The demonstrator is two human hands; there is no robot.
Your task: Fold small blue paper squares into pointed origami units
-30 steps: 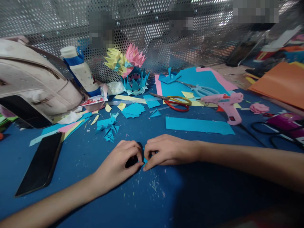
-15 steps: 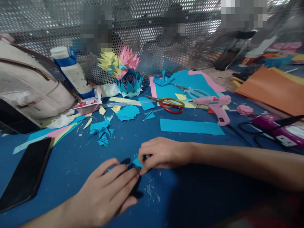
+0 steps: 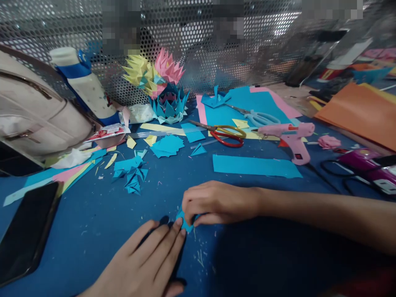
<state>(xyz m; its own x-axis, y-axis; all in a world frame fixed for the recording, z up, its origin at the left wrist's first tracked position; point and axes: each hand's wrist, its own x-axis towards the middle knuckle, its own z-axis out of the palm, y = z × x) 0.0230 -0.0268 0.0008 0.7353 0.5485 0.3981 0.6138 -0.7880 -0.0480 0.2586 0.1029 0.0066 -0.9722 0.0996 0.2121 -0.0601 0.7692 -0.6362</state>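
A small folded piece of blue paper (image 3: 188, 227) lies on the blue tabletop, partly hidden under my fingers. My left hand (image 3: 142, 260) is open and flat, its fingers stretched out and the tips pressing the paper's left edge. Curled over the paper from the right, my right hand (image 3: 216, 203) pinches it between thumb and fingers. Beyond my hands sit a cluster of folded blue paper pieces (image 3: 130, 170), a long blue paper strip (image 3: 255, 166), and a small folded blue triangle (image 3: 198, 149).
Farther back are red-and-yellow-handled scissors (image 3: 229, 138), light-blue-handled scissors (image 3: 262, 118), a pink glue gun (image 3: 298, 136) and paper flowers (image 3: 168, 103). A phone (image 3: 29, 231), a bottle (image 3: 89, 90) and a bag (image 3: 34, 111) stand left. Orange paper sheets (image 3: 361, 111) lie right.
My left fingertips have moved onto the blue paper, and more of the paper shows. My right fingers have shifted slightly on it. The whole view has moved a little.
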